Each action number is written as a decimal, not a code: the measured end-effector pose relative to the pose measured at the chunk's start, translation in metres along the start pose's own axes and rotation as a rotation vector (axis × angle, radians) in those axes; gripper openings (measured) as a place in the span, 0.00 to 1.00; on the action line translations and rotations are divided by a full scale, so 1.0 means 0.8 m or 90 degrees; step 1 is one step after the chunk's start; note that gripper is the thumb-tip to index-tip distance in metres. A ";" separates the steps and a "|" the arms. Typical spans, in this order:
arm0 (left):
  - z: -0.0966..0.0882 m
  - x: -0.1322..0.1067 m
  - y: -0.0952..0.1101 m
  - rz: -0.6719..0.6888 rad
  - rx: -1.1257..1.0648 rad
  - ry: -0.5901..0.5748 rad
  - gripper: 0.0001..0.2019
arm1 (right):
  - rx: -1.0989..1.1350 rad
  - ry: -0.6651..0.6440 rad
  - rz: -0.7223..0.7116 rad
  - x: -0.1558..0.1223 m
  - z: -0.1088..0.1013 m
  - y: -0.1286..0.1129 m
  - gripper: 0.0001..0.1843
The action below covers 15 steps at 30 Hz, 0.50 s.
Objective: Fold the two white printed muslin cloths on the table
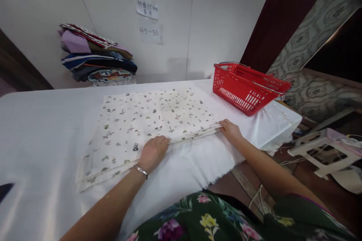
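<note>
A white cloth [152, 115] with small printed motifs lies folded in layers on the white-covered table [39, 131]. My left hand [154, 152], with a silver band at the wrist, grips the cloth's near folded edge around its middle. At the near right corner, my right hand [230, 130] pinches the same edge, fingers on top. Between the two hands the stacked layers show as thin lines. The thumbs are mostly hidden under the fabric.
A red plastic basket [240, 88] stands at the table's right end. Folded fabrics [97, 58] are piled at the back left against the wall. Paper signs [147, 7] hang on the wall. A plastic stool [325, 150] with cables stands beyond the right end.
</note>
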<state>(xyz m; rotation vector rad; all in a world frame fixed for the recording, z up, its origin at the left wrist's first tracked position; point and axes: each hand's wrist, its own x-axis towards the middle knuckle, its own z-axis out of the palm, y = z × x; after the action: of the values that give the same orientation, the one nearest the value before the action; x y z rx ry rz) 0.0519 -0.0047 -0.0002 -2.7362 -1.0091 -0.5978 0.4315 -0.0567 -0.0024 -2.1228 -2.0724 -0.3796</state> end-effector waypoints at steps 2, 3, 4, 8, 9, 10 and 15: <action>0.001 -0.001 0.002 0.005 0.011 -0.018 0.07 | 0.024 -0.012 -0.002 0.000 0.001 0.000 0.12; 0.002 -0.001 0.003 0.006 0.015 -0.024 0.07 | 0.045 -0.006 -0.007 -0.001 0.002 0.001 0.12; 0.002 -0.002 0.003 0.007 0.018 -0.026 0.07 | 0.072 0.012 -0.012 -0.003 0.002 0.002 0.13; 0.001 -0.003 0.003 0.007 0.012 -0.006 0.08 | 0.210 0.119 -0.001 -0.015 0.003 0.008 0.15; 0.002 -0.002 0.002 0.006 0.010 -0.001 0.08 | 0.243 0.133 0.008 -0.019 0.004 0.009 0.15; 0.003 -0.002 0.001 0.006 0.010 0.001 0.08 | 0.269 0.135 0.017 -0.022 0.004 0.009 0.13; 0.009 -0.001 0.001 0.023 0.015 -0.040 0.07 | 0.258 0.068 0.047 -0.031 0.004 0.008 0.11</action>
<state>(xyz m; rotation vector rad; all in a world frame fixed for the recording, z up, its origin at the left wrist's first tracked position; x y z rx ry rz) 0.0541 -0.0035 -0.0069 -2.7614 -0.9713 -0.4945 0.4376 -0.0797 -0.0123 -1.8866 -1.8196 -0.0521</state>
